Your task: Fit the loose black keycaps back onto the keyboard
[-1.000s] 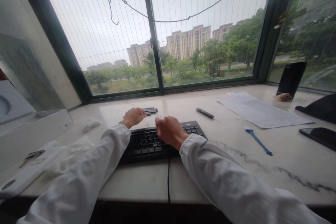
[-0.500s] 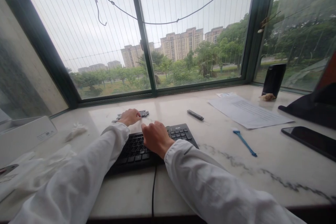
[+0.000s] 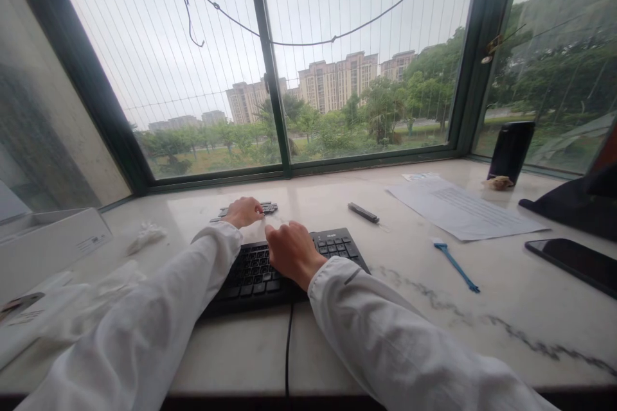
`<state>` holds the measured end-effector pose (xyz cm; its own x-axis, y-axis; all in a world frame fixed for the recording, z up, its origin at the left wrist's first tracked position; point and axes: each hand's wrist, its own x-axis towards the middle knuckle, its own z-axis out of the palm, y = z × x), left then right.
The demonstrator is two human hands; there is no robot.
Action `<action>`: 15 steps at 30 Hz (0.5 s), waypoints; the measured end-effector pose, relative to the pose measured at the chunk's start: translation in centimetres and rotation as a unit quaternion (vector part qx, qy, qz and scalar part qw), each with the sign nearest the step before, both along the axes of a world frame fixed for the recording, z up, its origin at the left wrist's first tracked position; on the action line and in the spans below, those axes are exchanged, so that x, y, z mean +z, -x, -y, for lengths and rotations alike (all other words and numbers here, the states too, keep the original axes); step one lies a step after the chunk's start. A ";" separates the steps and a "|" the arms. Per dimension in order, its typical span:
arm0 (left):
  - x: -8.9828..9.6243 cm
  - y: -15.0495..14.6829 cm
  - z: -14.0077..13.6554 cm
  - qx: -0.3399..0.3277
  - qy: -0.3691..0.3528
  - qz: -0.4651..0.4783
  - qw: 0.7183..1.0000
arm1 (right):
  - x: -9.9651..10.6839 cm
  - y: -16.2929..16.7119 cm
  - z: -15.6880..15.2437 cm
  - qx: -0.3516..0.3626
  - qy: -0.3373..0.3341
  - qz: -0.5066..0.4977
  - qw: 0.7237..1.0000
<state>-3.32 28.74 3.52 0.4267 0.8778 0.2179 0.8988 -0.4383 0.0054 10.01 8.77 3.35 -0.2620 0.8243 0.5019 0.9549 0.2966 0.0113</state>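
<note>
A pale marble sill (image 3: 506,282) runs under a wide window (image 3: 337,58) that looks out on trees and tall blocks under a grey sky. The landmark here is the black keyboard (image 3: 332,250), which lies near the front edge of the sill with its cable (image 3: 288,359) dropping off toward the person.

The right hand (image 3: 292,252) rests on the middle of the keyboard, knuckles up and fingers curled down over the keys; whether it pinches anything cannot be told. The left hand (image 3: 243,211) is just behind the keyboard's left part, fingers bent down onto a small pile of loose dark keycaps (image 3: 267,208) lying on the sill; the fingertips touch the pile, but a closed pinch cannot be made out. Both arms wear white sleeves (image 3: 159,314).

Behind and right of the keyboard lies a short dark bar (image 3: 364,212). Further right is a blue tool (image 3: 456,264), and behind that a printed sheet (image 3: 463,209). Far right of the keyboard a dark phone (image 3: 573,258) lies flat, and a black stand (image 3: 511,151) is upright at the window corner. Left of the keyboard are a crumpled tissue (image 3: 144,236), clear wrapping (image 3: 91,298) and a white box (image 3: 53,250).
</note>
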 end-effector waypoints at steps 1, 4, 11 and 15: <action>-0.1 0.0 -0.1 0.001 0.003 0.001 1.000 | 0.0 0.0 0.0 0.000 0.000 0.001 1.000; -0.4 0.1 -0.4 0.004 0.013 0.008 1.000 | 0.0 0.0 0.0 -0.004 0.000 0.002 1.000; -0.4 0.2 -1.4 0.003 0.067 0.024 0.997 | 0.1 -0.1 0.0 -0.018 0.029 0.006 0.999; -0.3 0.3 -1.6 -0.002 0.114 0.039 0.993 | 0.2 -0.2 0.0 -0.018 0.028 0.009 0.999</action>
<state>-3.58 30.35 3.20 0.4202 0.9062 0.0474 0.8897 -0.4217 0.1749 10.24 8.75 3.51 -0.2403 0.8599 0.4503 0.9646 0.2633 0.0120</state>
